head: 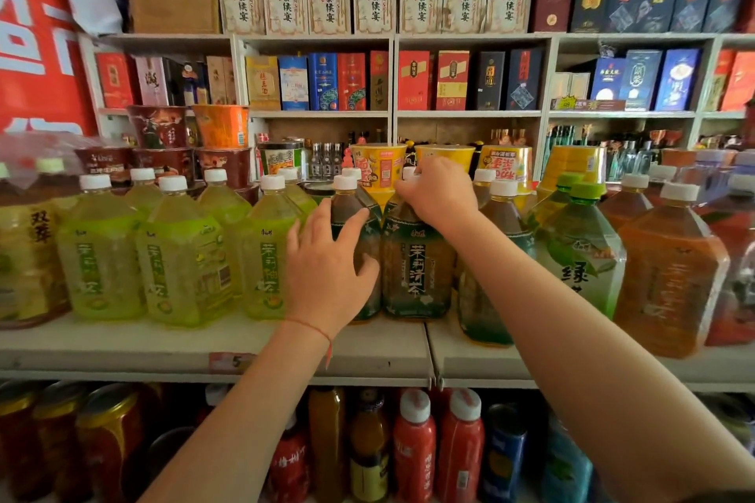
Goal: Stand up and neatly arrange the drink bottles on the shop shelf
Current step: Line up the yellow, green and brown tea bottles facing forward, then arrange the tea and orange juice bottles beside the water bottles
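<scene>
Currently, head view. Item one: two dark jasmine-tea bottles, centre of the shop shelf (212, 343). Left hand (327, 274), fingers spread, cups the left dark bottle (347, 216) at its shoulder, likely steadying it. Right hand (439, 188) grasps the cap and neck of the right dark bottle (416, 270), seemingly to turn or square it against its neighbour. Item two: yellow-green bottles (102, 249) at nine o'clock; orange bottle (670, 270) at three o'clock. Room: boxed liquor (327, 4) at twelve, noodle cups (380, 165) behind, small bottles (414, 449) at six.
</scene>
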